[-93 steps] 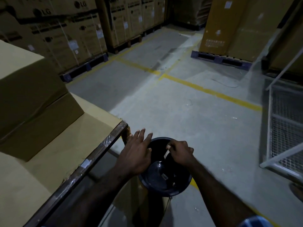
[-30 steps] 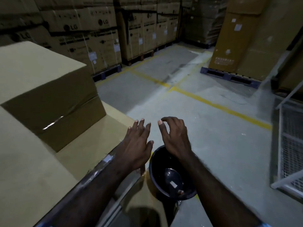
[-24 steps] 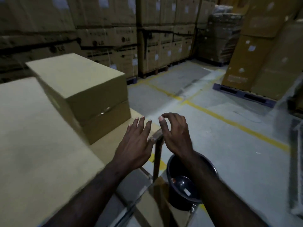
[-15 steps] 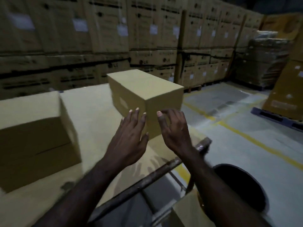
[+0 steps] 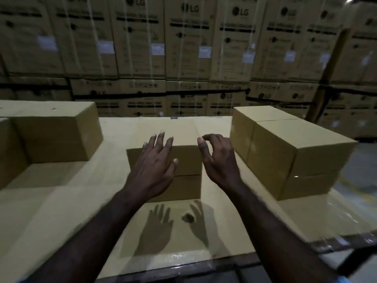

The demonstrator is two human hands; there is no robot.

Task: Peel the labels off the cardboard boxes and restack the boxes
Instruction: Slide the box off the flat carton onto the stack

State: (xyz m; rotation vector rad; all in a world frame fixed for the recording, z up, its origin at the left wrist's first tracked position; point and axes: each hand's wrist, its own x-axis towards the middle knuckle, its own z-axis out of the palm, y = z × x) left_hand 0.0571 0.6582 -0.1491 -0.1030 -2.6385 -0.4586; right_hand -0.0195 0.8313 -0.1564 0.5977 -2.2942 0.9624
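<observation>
Boxes of plain cardboard sat on a wide cardboard-covered surface [image 5: 61, 211] in front of the person. The middle box [image 5: 183, 160] lay straight ahead, with a seam running across its near face. A second box [image 5: 55, 131] stood to the left and farther back, and a third box [image 5: 295, 152], tall with a seam near its base, stood just to the right of the middle one.

Both hands hovered in front of the middle box, holding nothing. The left hand [image 5: 157, 162] was open, fingers spread and nearly straight, palm down. The right hand [image 5: 219, 158] had its fingers loosely curled, with the thumb and forefinger close together but nothing between them. Whether either hand touched the box could not be told. Shadows of both hands [image 5: 175, 223] fell on the surface below them.

Behind stood a wall of printed cartons [image 5: 187, 48], stacked high, many with white labels [image 5: 205, 52] on their faces.
</observation>
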